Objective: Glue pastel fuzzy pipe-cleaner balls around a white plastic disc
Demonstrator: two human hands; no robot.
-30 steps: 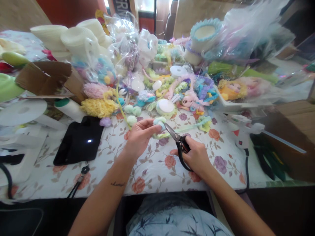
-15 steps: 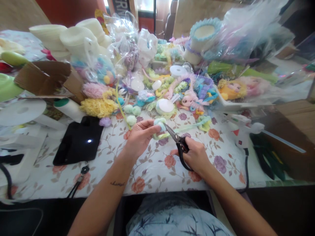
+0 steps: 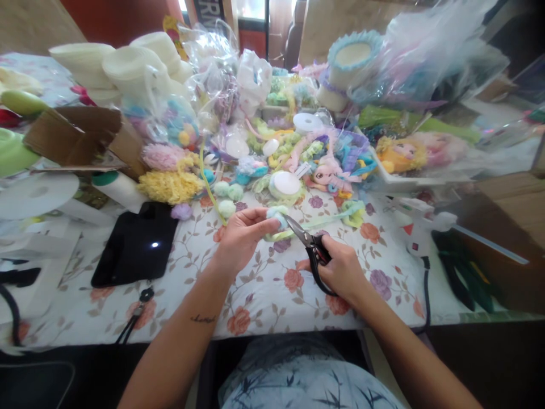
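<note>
Between the thumb and fingers of my left hand (image 3: 244, 236) is a small fluffy pale blue and green piece (image 3: 277, 216), which looks like a pompom or a yarn loop. My right hand (image 3: 343, 270) is closed round the black handles of a pair of scissors (image 3: 317, 253). Their metal blades point up and left, with the tips at the fluffy piece. Whether they touch it I cannot tell. A pale green strip (image 3: 319, 220) runs rightward from near the piece to a yellow-green fluffy bundle (image 3: 353, 213) on the flowered tablecloth (image 3: 264, 284).
Left of my arm lies a black tablet (image 3: 135, 244). Pompoms (image 3: 226, 208), a white round spool (image 3: 286, 184) and a pink doll (image 3: 330, 173) lie beyond my hands. A white glue gun (image 3: 417, 224) is at the right. An open cardboard box (image 3: 80, 136) stands at back left.
My right hand and the scissors have shifted very slightly to the right. My left hand still pinches the fluffy piece in nearly the same spot.
</note>
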